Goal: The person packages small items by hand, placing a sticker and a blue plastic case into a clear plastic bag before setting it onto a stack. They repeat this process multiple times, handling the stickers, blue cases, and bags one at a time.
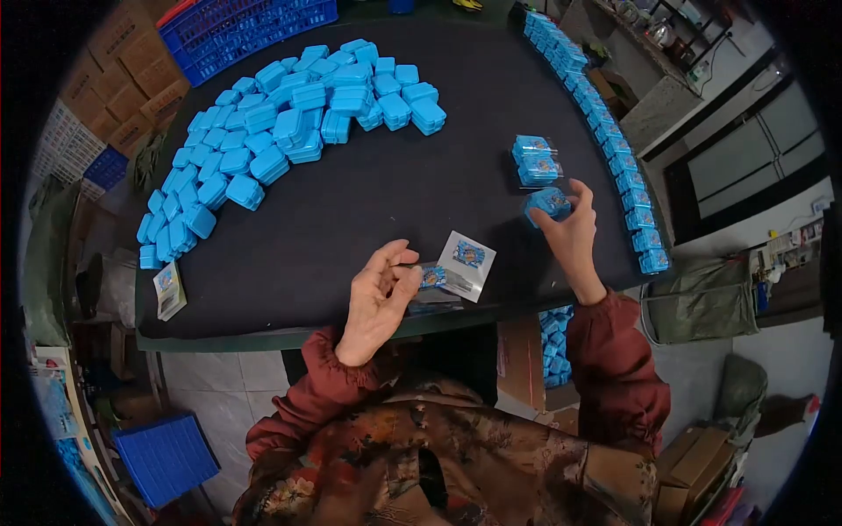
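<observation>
My right hand (572, 235) grips a small light-blue box (549, 203) with thumb and fingers, just in front of two stacked boxes (536, 159) with printed tops and clear film. With fingers curled, my left hand (379, 294) pinches a small printed sticker (433, 277) near the table's front edge. Beside it lies a white sticker sheet (468, 266) with a blue printed picture. Clear film is partly visible beneath the sticker; its outline is hard to make out.
Plain blue boxes (235, 161) are heaped at the left and back of the black table (412, 193). A row of printed boxes (630, 181) lines the right edge. Another sheet (169, 291) lies front left. A blue crate (254, 35) stands behind; a carton (519, 361) of blue pieces sits below.
</observation>
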The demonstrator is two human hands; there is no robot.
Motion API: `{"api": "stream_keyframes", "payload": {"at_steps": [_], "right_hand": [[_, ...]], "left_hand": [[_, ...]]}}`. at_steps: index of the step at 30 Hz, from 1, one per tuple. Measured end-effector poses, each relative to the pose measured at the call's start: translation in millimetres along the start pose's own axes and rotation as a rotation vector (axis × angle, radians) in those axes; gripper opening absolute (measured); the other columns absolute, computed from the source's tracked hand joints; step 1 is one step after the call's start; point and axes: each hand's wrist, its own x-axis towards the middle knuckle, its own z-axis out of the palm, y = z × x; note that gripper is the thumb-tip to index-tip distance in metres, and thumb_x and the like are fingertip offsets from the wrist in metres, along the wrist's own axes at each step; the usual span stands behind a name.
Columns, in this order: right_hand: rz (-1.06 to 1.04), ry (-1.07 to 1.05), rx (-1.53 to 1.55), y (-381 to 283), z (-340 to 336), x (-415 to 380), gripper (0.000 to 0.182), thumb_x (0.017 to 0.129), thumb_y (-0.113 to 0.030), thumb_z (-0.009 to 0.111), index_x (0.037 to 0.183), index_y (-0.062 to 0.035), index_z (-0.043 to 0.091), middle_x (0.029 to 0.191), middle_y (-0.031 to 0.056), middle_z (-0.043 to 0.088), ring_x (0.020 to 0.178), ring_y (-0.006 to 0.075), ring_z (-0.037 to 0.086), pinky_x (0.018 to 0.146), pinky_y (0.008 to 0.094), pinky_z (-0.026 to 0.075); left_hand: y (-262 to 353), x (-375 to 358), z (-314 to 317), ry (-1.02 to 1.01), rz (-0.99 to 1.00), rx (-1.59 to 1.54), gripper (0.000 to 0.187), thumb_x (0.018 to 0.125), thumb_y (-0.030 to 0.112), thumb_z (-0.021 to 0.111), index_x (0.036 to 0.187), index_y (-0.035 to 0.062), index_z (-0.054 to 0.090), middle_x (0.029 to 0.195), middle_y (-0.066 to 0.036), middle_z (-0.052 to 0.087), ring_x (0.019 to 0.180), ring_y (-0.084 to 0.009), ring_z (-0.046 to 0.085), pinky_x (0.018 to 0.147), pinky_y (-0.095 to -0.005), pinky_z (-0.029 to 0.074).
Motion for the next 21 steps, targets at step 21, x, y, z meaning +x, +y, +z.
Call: {"api": "stream_keyframes", "payload": {"at_steps": [21], "right_hand": [[-0.805, -0.326, -0.186, -50.3, 11.7, -94.7, 0.056, 0.070, -0.010, 0.070, 0.121, -0.0017, 0.050, 0.106, 0.0178, 0.048, 0.094, 0.0341, 0.047, 0.077, 0.0409, 0.039]], "left_hand": [[-5.6, -25.2, -43.3, 0.167, 0.379, 0.624, 0.025, 0.080, -0.003, 0.059, 0.104, -0.0035, 0.057, 0.098, -0.012, 0.057, 0.073, -0.0180, 0.056, 0.064, -0.0272, 0.046]]}}
